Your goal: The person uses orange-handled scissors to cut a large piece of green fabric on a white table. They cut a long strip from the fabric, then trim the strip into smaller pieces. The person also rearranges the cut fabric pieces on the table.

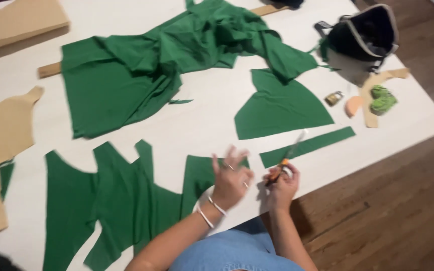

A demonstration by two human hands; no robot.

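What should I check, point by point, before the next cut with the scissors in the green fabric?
1. Scissors in right hand: ok, gripped by the orange handles.
2. Blades open or shut: cannot tell, blurred.
3. Left hand away from the blades: ok, raised over the cut green piece.
4. Green strip lying flat: ok.
5. Brown paper pattern on the fabric: not ok, it lies aside.
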